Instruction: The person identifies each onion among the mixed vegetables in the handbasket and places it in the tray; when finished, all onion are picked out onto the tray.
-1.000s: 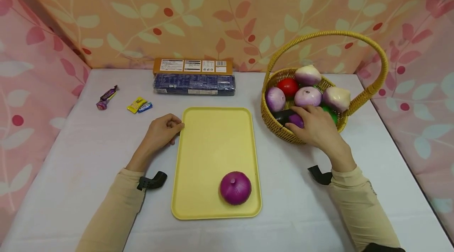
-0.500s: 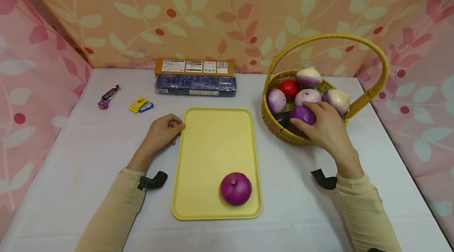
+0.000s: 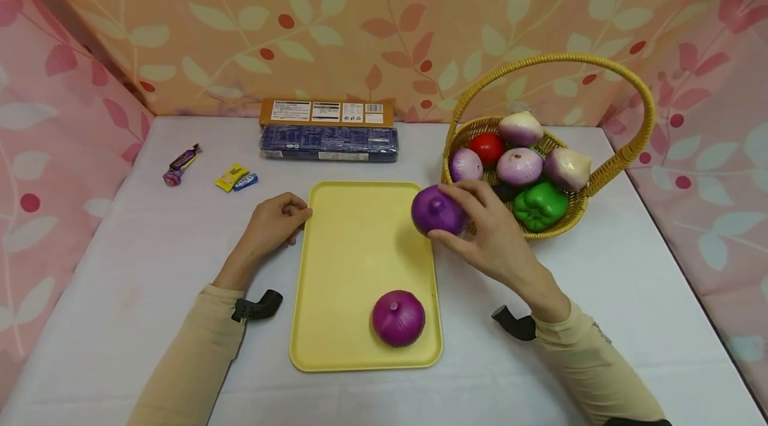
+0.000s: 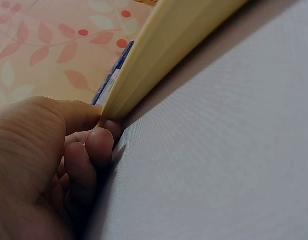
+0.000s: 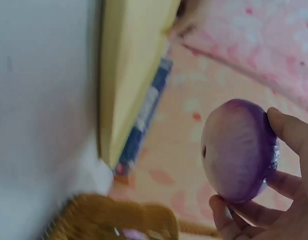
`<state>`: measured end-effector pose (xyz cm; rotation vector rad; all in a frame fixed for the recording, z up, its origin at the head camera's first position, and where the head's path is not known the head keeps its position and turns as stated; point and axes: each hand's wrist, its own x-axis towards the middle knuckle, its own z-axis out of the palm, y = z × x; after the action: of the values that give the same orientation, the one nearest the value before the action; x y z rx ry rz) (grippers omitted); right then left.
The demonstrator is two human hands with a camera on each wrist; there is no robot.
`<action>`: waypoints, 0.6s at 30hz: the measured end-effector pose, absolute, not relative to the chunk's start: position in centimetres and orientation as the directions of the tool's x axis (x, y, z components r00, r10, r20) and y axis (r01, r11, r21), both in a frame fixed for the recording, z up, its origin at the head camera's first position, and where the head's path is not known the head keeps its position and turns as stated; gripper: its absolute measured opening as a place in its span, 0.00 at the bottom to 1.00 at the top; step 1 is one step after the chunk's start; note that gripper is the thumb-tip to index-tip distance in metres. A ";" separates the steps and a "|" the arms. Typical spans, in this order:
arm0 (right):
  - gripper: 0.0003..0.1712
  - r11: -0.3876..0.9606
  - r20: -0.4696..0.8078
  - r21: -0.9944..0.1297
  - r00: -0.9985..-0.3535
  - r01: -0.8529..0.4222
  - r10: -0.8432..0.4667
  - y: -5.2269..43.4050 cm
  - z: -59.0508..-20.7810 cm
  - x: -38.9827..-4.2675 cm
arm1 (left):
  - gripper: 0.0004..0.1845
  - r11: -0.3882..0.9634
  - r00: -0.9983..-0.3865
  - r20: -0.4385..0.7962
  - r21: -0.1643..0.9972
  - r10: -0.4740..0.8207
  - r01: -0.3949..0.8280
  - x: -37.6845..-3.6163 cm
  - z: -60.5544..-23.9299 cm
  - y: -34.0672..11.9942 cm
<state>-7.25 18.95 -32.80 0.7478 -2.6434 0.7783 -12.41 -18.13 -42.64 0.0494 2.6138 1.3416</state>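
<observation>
My right hand (image 3: 495,239) grips a purple onion (image 3: 438,211) between thumb and fingers, above the right rim of the yellow tray (image 3: 354,246). In the right wrist view the onion (image 5: 239,150) shows its pale side with a small dark hole. My left hand (image 3: 273,226) pinches the tray's left rim; in the left wrist view the thumb lies on the rim and curled fingers (image 4: 99,145) sit at its underside. Another purple onion (image 3: 399,318) rests near the tray's front right corner.
A wicker basket (image 3: 486,226) with a tall handle holds several pale purple vegetables, a red tomato (image 3: 487,149) and a green bell pepper (image 3: 541,206). Blue and orange packages (image 3: 329,141) lie at the back. Small wrapped candies (image 3: 231,177) lie at the left.
My right hand has lifted the purple onion out of the basket and carried it left to the tray's edge, uncovering the green pepper. The left hand stays at the tray.
</observation>
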 end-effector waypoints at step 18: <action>0.36 0.752 0.040 -0.365 -0.816 -0.549 -0.576 16.5 -36.7 -6.9 | 0.14 0.586 -0.980 -0.163 0.808 0.118 -0.063 -12.3 -42.6 -18.2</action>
<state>-6.92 16.53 -36.66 0.9680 -3.0101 0.5894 -12.29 -18.16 -42.57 0.0460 2.6156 1.3449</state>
